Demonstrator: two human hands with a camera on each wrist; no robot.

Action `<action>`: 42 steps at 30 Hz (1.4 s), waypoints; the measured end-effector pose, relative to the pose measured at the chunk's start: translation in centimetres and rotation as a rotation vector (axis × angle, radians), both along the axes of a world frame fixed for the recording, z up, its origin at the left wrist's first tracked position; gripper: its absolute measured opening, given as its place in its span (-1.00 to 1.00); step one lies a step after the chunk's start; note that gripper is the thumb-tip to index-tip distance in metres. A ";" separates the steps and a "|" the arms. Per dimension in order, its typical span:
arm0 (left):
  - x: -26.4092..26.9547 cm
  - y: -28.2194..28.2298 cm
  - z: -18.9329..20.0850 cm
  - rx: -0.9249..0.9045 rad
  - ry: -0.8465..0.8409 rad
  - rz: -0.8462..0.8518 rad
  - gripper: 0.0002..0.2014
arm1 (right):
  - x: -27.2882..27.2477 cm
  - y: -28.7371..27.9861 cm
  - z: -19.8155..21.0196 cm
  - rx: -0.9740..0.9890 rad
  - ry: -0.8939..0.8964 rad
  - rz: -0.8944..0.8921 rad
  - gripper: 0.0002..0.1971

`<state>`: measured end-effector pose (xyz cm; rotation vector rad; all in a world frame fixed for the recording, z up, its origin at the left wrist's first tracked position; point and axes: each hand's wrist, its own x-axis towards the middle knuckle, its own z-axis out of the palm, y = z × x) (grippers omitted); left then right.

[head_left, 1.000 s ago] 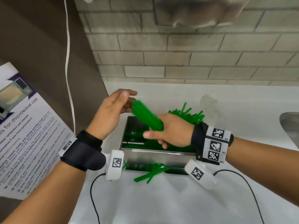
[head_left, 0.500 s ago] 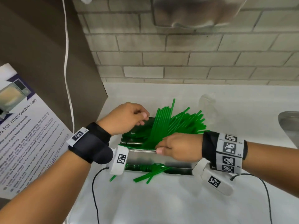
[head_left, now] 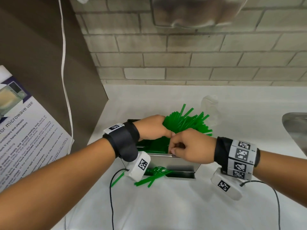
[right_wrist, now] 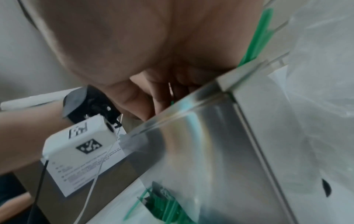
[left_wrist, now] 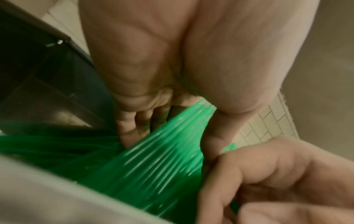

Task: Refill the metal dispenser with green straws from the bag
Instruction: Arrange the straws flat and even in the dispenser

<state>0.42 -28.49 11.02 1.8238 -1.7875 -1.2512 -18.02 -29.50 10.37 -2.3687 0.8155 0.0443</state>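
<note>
One white counter point(head_left: 166, 205) carries one metal dispenser point(head_left: 174, 163), an open-topped steel box with a slot low on its near face. A dense bundle of green straws point(head_left: 184, 123), too many to count, sits in the open top, its long axis slanting from the box's near left up toward the far right, the cut ends fanning above the far rim. Behind those ends lies one clear bag point(head_left: 209, 103), crumpled on the counter. Two hands meet over the box: the left hand point(head_left: 152, 128) has its fingers and thumb curled round the bundle, plain in the left wrist view, while the right hand point(head_left: 191, 146) is curled at the near rim, pinching straws there. About half a dozen loose straws point(head_left: 149, 179) spill from the slot onto the counter, pointing toward the near left.
</note>
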 end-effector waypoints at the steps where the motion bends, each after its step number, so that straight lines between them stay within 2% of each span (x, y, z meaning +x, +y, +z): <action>1: -0.1 0.0 0.0 0.020 0.025 0.008 -0.77 | -0.2 0.2 -0.1 -0.028 -0.050 0.005 -0.84; 3: -0.2 0.0 0.0 0.037 -0.029 -0.029 -0.87 | -0.4 0.5 -0.3 -0.080 -0.129 0.034 -0.86; 6: -1.0 0.4 -0.5 0.045 -0.172 -0.152 -0.81 | -0.6 0.5 -0.2 -0.116 -0.116 0.074 -0.88; 9: -1.1 0.2 -0.9 0.006 -0.204 -0.205 -0.76 | -0.8 0.5 -0.3 -0.124 -0.106 0.083 -0.88; 14: 0.7 0.3 0.1 -0.059 0.017 -0.055 -0.82 | -0.7 -0.2 -0.7 -0.058 -0.096 0.012 -0.85; 17: 1.5 0.5 0.1 -0.066 0.244 0.102 -0.89 | -0.4 -0.8 -0.6 -0.009 -0.105 -0.066 -0.89; 19: 1.9 0.5 0.4 -0.101 0.331 0.178 -0.92 | 0.1 -1.3 -0.5 0.026 -0.128 -0.127 -0.90; 21: 2.5 0.5 1.3 -0.164 0.411 0.239 -0.81 | 0.6 -1.8 -0.1 0.073 -0.161 -0.185 -0.90; 24: 3.3 0.8 3.4 -0.299 0.617 0.325 -0.73 | 1.4 -2.2 0.9 0.279 -0.256 -0.293 -0.92; 26: 3.5 1.0 4.8 -0.389 0.746 0.355 -0.75 | 2.0 -2.0 1.7 0.315 -0.384 -0.329 -0.77; 30: 2.6 1.7 6.8 -0.465 0.900 0.317 -0.74 | 4.4 -1.1 3.3 0.097 -0.504 -0.242 -0.21; 31: 2.1 1.9 7.0 -0.457 0.917 0.319 -0.72 | 5.1 -0.9 3.5 0.118 -0.529 -0.234 -0.17; 32: 1.7 2.0 7.1 -0.442 0.922 0.332 -0.72 | 5.8 -0.8 3.5 0.172 -0.559 -0.247 -0.24; 34: 1.5 2.0 7.0 -0.436 0.829 0.366 -0.85 | 6.5 -0.6 3.3 0.248 -0.566 -0.284 -0.58; 35: 1.9 2.0 7.0 -0.472 0.711 0.376 -0.87 | 6.6 -0.5 3.0 0.245 -0.560 -0.284 -0.73; 36: 2.5 2.1 7.1 -0.542 0.552 0.391 -0.60 | 6.5 -0.5 2.6 0.245 -0.555 -0.271 -0.83; 38: 3.8 2.4 7.8 -0.794 0.266 0.385 -0.05 | 6.1 -0.4 2.0 0.254 -0.520 -0.242 -0.83; 39: 4.3 2.6 8.4 -0.950 0.147 0.364 0.08 | 5.9 -0.3 1.8 0.246 -0.480 -0.228 -0.76; 40: 4.8 2.8 9.1 -1.082 0.046 0.333 0.12 | 5.8 -0.3 1.6 0.232 -0.439 -0.213 -0.69; 41: 5.2 3.1 9.7 -1.150 -0.058 0.303 0.07 | 5.7 -0.2 1.4 0.221 -0.411 -0.198 -0.63; 42: 5.6 3.2 10.0 -1.153 -0.144 0.274 -0.08 | 5.6 -0.2 1.3 0.217 -0.400 -0.184 -0.60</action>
